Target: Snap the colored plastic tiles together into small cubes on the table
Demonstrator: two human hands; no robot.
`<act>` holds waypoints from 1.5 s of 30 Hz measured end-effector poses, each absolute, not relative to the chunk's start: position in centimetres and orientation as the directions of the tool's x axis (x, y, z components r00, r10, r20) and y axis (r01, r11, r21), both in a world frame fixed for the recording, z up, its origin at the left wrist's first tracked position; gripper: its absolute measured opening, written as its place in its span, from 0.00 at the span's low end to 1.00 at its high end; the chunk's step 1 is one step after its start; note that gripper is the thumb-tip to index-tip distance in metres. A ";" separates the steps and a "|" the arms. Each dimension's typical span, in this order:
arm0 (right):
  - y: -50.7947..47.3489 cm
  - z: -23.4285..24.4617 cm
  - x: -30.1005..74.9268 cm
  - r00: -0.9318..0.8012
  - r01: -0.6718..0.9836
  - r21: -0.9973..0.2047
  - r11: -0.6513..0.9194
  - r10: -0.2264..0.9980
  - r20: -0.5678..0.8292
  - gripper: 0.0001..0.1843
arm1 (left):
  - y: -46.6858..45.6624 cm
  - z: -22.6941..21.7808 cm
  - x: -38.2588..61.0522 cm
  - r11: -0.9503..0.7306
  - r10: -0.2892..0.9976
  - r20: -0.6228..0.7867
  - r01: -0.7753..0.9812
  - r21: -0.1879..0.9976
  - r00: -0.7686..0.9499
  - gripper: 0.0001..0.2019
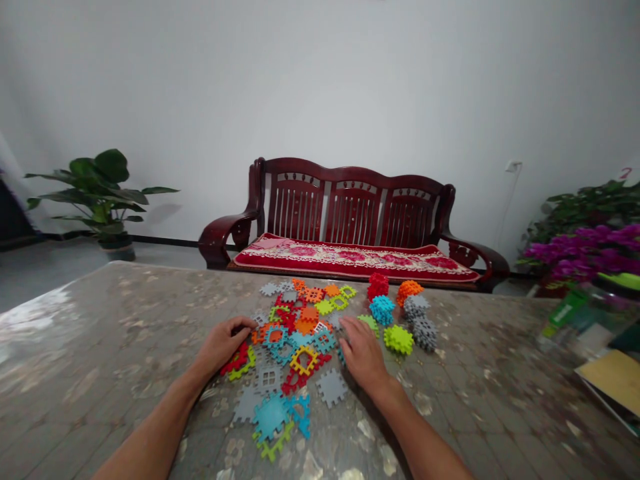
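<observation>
While the left hand (226, 343) lay half curled at the nine o'clock edge of the loose toothed pieces (306, 325), its fingertips bent toward them; whether it gripped one could not be told. Opposite, at three o'clock of the spread, the right hand (364, 352) was partly open, fingers bent and thumb a little apart, and any hold on a piece was likewise hidden.

Between the hands, the pieces overlapped in red, orange, blue, grey and lime. A yellow frame piece (304, 361) lay among them, toward the near side. A grey square piece (331, 388) sat at about eight o'clock from the right hand, and a solid light-blue piece (271, 415) at six to seven o'clock of the spread.

From the right hand, a lime stack (399, 339) stood just beside it toward three o'clock, a blue stack (382, 310) at one, and a red stack (377, 287) beyond the blue one.

Farther out, past the patterned table (500, 373), a dark wooden bench (353, 207) stood at twelve o'clock, a potted plant (107, 190) at ten, and purple flowers (590, 250) at two.
</observation>
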State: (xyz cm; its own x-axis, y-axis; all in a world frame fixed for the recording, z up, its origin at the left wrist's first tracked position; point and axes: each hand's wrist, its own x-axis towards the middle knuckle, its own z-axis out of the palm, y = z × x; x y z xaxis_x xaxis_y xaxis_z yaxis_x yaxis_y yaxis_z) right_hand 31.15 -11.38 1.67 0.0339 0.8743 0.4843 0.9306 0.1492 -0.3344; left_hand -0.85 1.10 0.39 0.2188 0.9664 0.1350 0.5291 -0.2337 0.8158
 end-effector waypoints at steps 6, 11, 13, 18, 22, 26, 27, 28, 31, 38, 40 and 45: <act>-15.2 3.9 37.2 0.294 0.952 -0.225 -0.209 0.829 0.476 0.31 | 1.0 0.6 -0.8 -0.240 0.965 0.139 0.548 0.801 0.220 0.16; -16.2 5.4 40.5 0.335 0.941 -0.079 -0.328 0.879 0.339 0.37 | 1.2 0.2 -1.0 -0.258 0.961 0.149 0.560 0.787 0.235 0.16; -16.1 5.6 41.1 0.336 0.940 -0.051 -0.336 0.895 0.295 0.39 | 1.3 0.2 -1.1 -0.261 0.960 0.145 0.572 0.778 0.240 0.16; -15.8 5.6 41.8 0.311 0.948 -0.003 -0.318 0.924 0.221 0.40 | 1.2 0.5 -1.0 -0.265 0.961 0.158 0.582 0.769 0.228 0.16; -15.3 5.7 41.9 0.303 0.951 0.002 -0.308 0.938 0.170 0.40 | 1.0 0.7 -0.9 -0.256 0.963 0.152 0.585 0.769 0.222 0.16; -15.0 5.8 41.9 0.304 0.952 -0.004 -0.306 0.941 0.146 0.37 | 1.1 0.5 -1.0 -0.254 0.963 0.144 0.587 0.769 0.228 0.16; -14.9 5.7 42.0 0.302 0.953 -0.008 -0.304 0.942 0.146 0.36 | 1.2 0.4 -1.1 -0.255 0.963 0.144 0.587 0.768 0.230 0.16; -14.8 5.6 42.0 0.300 0.954 -0.012 -0.301 0.943 0.146 0.35 | 1.2 0.3 -1.1 -0.256 0.962 0.145 0.588 0.767 0.230 0.16; -14.7 5.4 42.3 0.306 0.952 -0.029 -0.306 0.939 0.157 0.35 | 1.4 0.1 -1.2 -0.264 0.961 0.153 0.590 0.763 0.232 0.16; -14.5 4.9 43.1 0.327 0.944 -0.120 -0.309 0.924 0.200 0.38 | 1.4 0.2 -1.1 -0.249 0.965 0.142 0.596 0.764 0.221 0.16; -14.4 4.8 43.3 0.315 0.946 -0.143 -0.290 0.927 0.206 0.39 | 1.5 0.0 -1.2 -0.251 0.965 0.145 0.604 0.757 0.219 0.16; -14.3 4.5 43.7 0.330 0.938 -0.187 -0.293 0.918 0.220 0.41 | 1.7 -0.3 -1.4 -0.255 0.962 0.138 0.602 0.757 0.234 0.17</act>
State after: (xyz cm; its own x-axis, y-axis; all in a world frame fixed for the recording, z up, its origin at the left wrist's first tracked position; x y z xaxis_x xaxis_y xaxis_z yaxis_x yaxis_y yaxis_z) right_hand 43.68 -14.32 4.54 0.3303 0.9178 0.2202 0.9378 -0.2926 -0.1870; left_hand -1.41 1.69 -0.28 0.2339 0.9624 0.1378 0.6019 -0.2546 0.7569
